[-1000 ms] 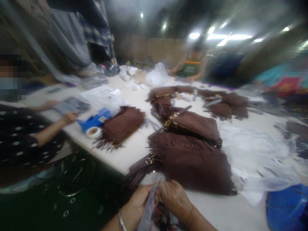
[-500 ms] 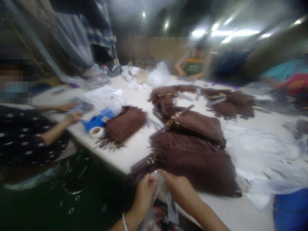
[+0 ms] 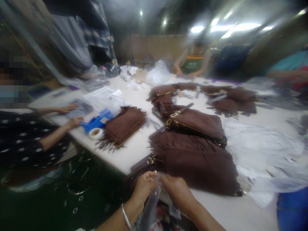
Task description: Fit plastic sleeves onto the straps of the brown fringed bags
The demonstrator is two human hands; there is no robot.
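At the table's front edge, my left hand (image 3: pixel 144 186), with a bracelet on its wrist, is pinched closed. Beside it my right hand (image 3: pixel 178 189) is closed too. Between them they grip a translucent plastic sleeve (image 3: pixel 150 207), which hangs down below the fingers; a small shiny metal piece shows at its top, blurred. Just beyond my hands lies a dark brown fringed bag (image 3: pixel 199 170) with gold hardware. Its dark strap (image 3: pixel 141 162) lies to the left of my fingers. Behind it rests a second brown bag (image 3: pixel 199 123) with a gold zip.
Another fringed bag (image 3: pixel 128 125) lies left, next to a blue tape dispenser (image 3: pixel 98 120) and a white tape roll (image 3: pixel 95 133). Clear plastic bags (image 3: pixel 262 144) spread at right. More brown bags (image 3: pixel 237 101) lie farther back. A co-worker's hand (image 3: pixel 75 122) is at the left edge.
My hands have drawn slightly closer together at the plastic sleeve, and more of it shows hanging below. The left co-worker's near hand has shifted a little. The view has moved slightly.
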